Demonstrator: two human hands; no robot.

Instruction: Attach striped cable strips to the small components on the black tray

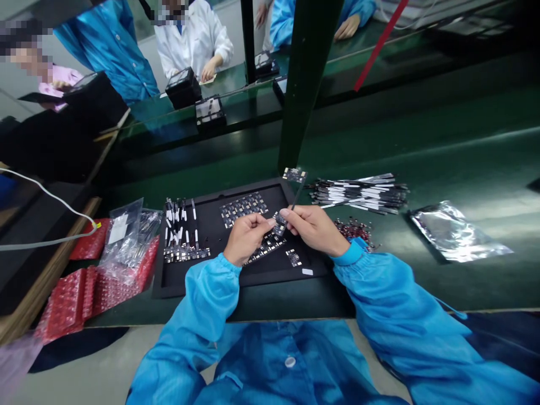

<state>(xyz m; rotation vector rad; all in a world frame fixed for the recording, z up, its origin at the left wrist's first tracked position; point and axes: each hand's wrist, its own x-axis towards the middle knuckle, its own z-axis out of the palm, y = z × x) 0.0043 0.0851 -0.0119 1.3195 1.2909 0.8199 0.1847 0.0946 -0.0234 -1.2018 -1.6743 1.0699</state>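
Observation:
My left hand (247,236) is closed in a pinch on a small circuit board (279,223) above a black tray (177,281). My right hand (314,228) is closed on a thin flex cable (297,194) that rises up and ends in a small board (294,175). The two hands meet at the small board, fingertips almost touching. On the tray lie rows of small circuit boards (243,206), a line of more boards (186,254) and several white-tipped strips (179,216).
A bundle of black and white flex cables (360,193) and a pile of small dark red parts (355,229) lie right of the tray. A silver foil bag (458,232) sits further right. Red bubble wrap (80,292) and clear bags (124,233) lie left. Other people work across the bench.

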